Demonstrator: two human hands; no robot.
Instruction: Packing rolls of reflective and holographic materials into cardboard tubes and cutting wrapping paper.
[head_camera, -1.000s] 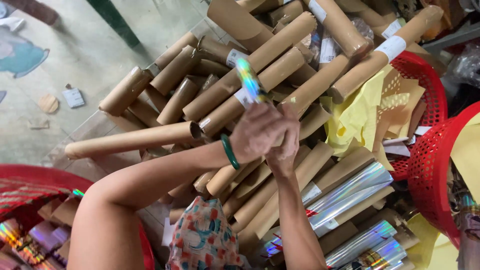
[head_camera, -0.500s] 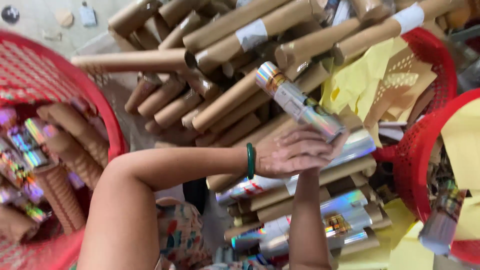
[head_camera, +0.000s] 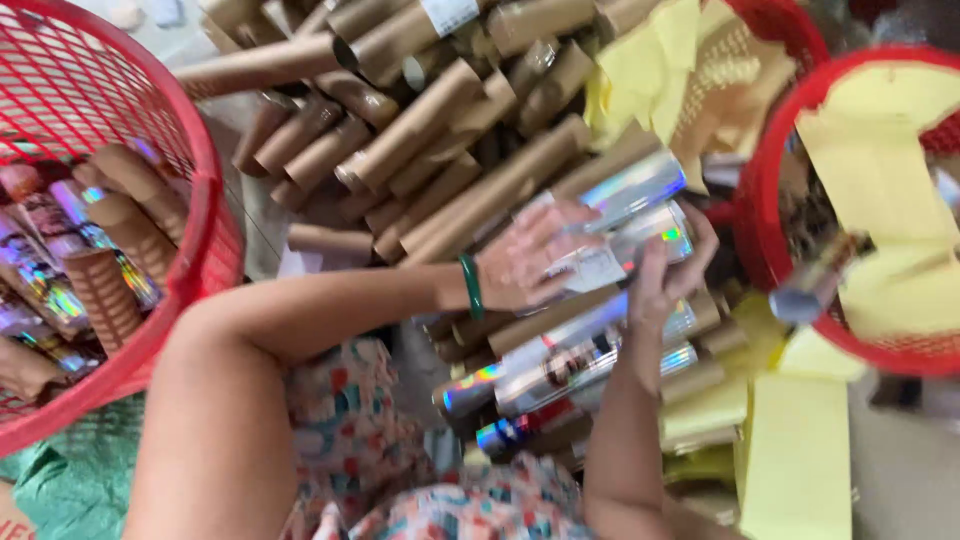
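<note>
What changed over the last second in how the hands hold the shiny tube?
The foil tube came down from raised over the brown tubes to low above the pile, now lying nearly flat. The left hand spread over it; the right hand shifted to its far end. Both hands kept their grip; the red basket of wrapped tubes stayed put.

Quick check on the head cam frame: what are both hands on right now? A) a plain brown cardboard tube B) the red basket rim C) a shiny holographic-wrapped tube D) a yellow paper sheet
C: the left hand and right hand both grip a holographic-wrapped tube, held above the pile of brown cardboard tubes; the red basket sits off to the left, untouched.
</note>
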